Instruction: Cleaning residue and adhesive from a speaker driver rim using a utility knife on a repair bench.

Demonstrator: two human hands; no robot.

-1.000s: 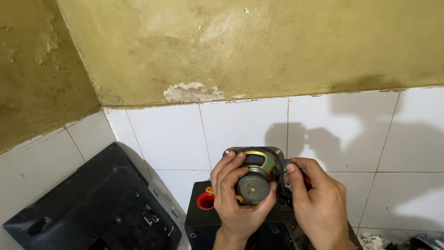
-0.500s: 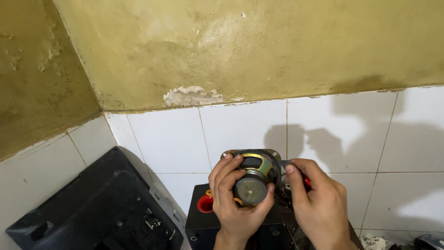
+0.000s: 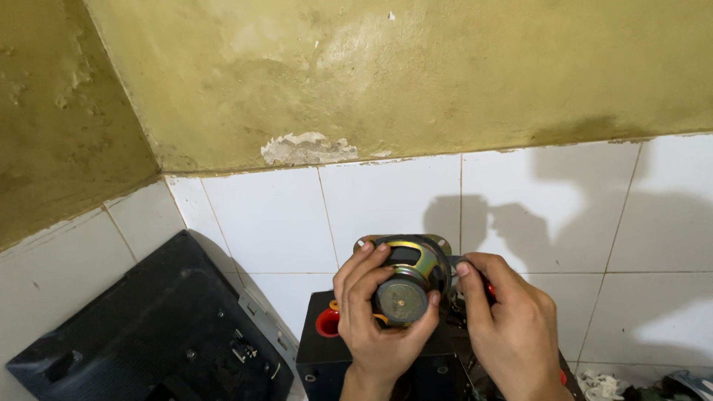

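My left hand [image 3: 375,319] grips a round speaker driver [image 3: 407,276] with a grey magnet and a yellowish metal frame, holding it up in front of the white tiles. Its fingers wrap the magnet from the left. My right hand [image 3: 509,327] touches the driver's right edge with thumb and forefinger, pinching a small part there that I cannot make out; something red shows behind its fingers. Below both hands stands a black speaker box [image 3: 319,349] with a red round port [image 3: 327,324].
A large black plastic panel [image 3: 148,334] leans against the tiled corner at the lower left. White wall tiles [image 3: 386,200] run behind, with peeling yellow plaster [image 3: 371,82] above. Small scraps lie at the lower right [image 3: 601,385].
The view has shifted slightly; both hands and the speaker driver stay in nearly the same hold and place.
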